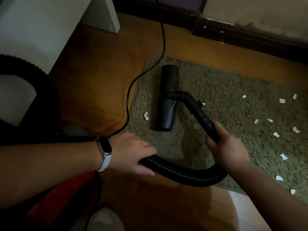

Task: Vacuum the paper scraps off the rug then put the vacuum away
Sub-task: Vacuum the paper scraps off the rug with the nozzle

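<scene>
A: Where's the floor head [167, 99]?
B: Flat on the left end of the rug [225, 84] — paper scraps [282, 100] across its right. Right hand [230, 147] grips the wand [204, 119], left hand [131, 150] clasps the hose [180, 172] — I'd sweep slowly, overlapping.

A dim room in a home; a shaggy olive rug [233, 100] lies on a wooden floor [100, 72]; dark skirting board [250, 37] meets a scuffed wall [258, 10]; white furniture [41, 30] stands beside.

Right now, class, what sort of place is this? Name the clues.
Probably a room at home: a shaggy rug on a wooden floor, a skirting board along the wall.
</scene>
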Demonstrator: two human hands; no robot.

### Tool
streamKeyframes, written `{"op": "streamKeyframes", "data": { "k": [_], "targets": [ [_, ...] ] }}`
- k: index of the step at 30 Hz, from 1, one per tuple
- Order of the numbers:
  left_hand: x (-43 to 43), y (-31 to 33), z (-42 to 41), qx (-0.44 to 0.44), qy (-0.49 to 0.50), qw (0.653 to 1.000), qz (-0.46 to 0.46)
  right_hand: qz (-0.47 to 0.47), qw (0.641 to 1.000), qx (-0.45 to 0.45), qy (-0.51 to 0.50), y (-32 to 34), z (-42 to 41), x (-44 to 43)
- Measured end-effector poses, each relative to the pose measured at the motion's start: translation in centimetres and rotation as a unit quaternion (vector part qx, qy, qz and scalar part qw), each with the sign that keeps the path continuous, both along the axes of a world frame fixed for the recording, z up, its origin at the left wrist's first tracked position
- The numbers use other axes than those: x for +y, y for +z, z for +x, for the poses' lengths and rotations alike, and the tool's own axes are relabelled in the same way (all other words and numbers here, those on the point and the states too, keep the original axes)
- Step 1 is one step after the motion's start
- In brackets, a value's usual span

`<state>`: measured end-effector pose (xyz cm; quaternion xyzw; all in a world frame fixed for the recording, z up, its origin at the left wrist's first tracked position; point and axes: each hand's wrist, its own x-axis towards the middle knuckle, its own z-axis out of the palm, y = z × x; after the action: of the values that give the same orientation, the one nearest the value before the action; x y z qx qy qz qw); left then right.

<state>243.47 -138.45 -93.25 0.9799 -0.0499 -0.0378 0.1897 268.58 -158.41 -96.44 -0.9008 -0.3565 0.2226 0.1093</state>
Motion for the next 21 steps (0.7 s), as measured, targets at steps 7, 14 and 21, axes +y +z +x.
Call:
{"op": "streamKeyframes", "data": {
  "k": [7,14,21],
  "targets": [
    [0.0,0.3,-1.1,-0.016,-0.032,0.999,0.014,-0.007,0.991,0.032,0.126,0.8,-1.6,2.1],
    [0.2,0.0,-2.2,0.044,-0.014,0.999,0.012,-0.069,0.984,-0.005,0.166,0.0,-1.7,3.9],
    [-0.2,-0.5,-0.9,0.07,0.016,0.997,-0.022,-0.071,0.992,0.012,0.107,-0.2,0.4,1.5]
  ]
}}
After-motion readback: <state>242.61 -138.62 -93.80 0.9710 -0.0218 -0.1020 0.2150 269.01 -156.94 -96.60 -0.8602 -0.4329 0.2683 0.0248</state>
